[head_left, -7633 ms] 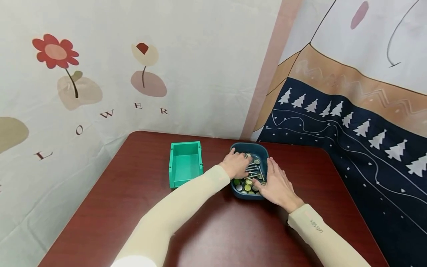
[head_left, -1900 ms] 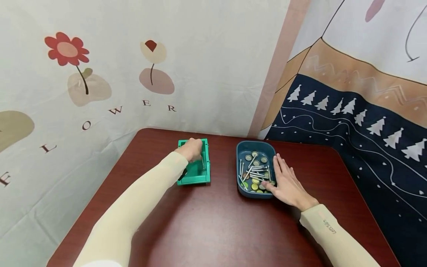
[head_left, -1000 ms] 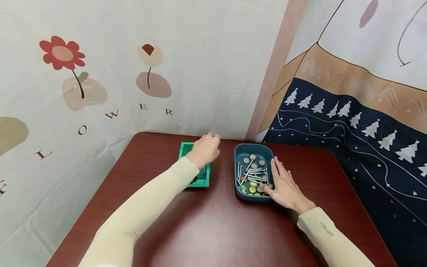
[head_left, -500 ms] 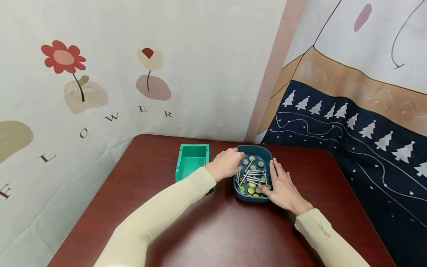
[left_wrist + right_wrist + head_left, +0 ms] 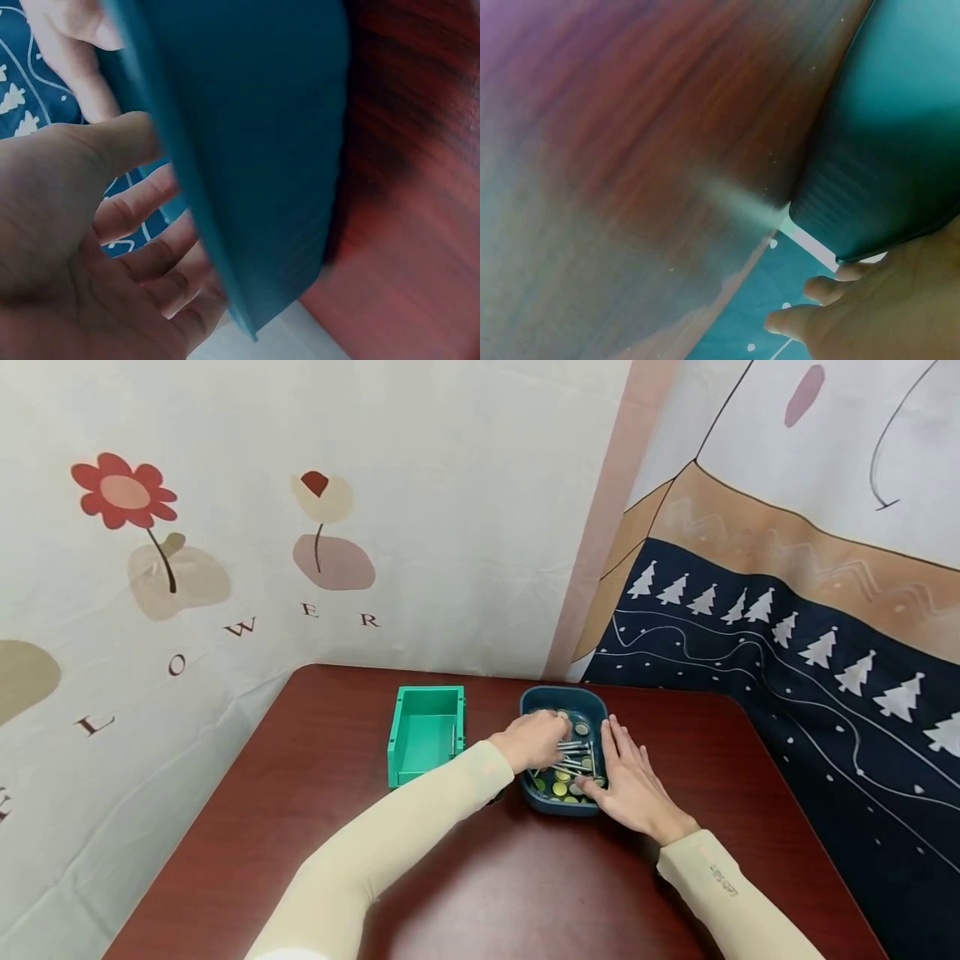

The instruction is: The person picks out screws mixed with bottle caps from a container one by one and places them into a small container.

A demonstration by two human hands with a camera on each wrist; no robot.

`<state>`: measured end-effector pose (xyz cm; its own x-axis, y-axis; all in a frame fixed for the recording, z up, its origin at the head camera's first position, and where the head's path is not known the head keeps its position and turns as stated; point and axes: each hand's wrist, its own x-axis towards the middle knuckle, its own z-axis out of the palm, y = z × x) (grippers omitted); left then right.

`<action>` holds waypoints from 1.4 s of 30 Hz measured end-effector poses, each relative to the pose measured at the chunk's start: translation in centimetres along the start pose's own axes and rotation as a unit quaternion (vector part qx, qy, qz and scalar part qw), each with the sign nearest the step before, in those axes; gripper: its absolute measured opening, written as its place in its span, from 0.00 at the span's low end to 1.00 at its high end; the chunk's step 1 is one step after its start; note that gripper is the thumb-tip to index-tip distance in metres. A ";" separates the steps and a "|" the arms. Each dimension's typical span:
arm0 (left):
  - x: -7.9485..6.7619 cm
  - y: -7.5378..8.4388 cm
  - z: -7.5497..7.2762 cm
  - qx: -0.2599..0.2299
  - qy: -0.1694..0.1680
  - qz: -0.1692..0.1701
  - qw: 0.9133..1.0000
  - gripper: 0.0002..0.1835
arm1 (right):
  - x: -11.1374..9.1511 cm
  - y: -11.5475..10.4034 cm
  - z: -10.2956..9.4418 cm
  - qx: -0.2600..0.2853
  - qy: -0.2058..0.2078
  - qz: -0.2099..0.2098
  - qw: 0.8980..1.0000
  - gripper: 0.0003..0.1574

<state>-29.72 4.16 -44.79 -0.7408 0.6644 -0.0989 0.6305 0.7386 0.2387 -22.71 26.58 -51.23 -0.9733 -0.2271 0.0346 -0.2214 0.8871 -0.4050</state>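
A dark blue tub on the table holds several long silver bolts or nails and several small round discs in yellow, green and silver. My left hand reaches over its left rim, fingers down inside. In the left wrist view the thumb and fingers are loosely bent and apart, with the fingertips hidden behind the rim. My right hand lies along the tub's right side, fingers straight, thumb over the rim. Left of the tub stands a green bin, where one thin silver piece leans at the right wall.
The reddish-brown table carries both containers near its back edge. Behind it hangs a printed cloth with flowers, and a dark blue part with white trees on the right. My left forearm passes close to the green bin's front right corner.
My left hand has left the green bin, moved right, and reached down into the tub. A thin silver piece now stands in the bin. My right hand has stayed at the tub.
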 end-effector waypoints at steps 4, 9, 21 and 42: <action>0.4 -0.3 0.5 0.010 -0.022 -0.019 1.000 0.21 | 0.5 -0.3 0.1 -0.005 0.001 -0.002 1.000 0.70; 1.0 -0.3 0.6 0.025 -0.037 -0.023 0.999 0.24 | 0.9 -0.7 0.1 -0.008 -0.002 -0.003 1.000 0.69; 2.3 0.4 0.7 0.039 -0.045 -0.026 0.998 0.21 | 0.9 -1.1 0.1 -0.015 -0.011 -0.004 1.000 0.70; 8.3 -1.4 5.2 0.010 -0.081 -0.023 0.996 0.11 | 0.1 -0.4 -0.1 -0.014 -0.006 0.012 1.000 0.69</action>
<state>-35.53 9.25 -50.99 -0.7228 0.6384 -0.2646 0.6024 0.7697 0.2113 -22.75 26.26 -50.95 -0.9773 -0.2113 0.0135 -0.2005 0.9030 -0.3799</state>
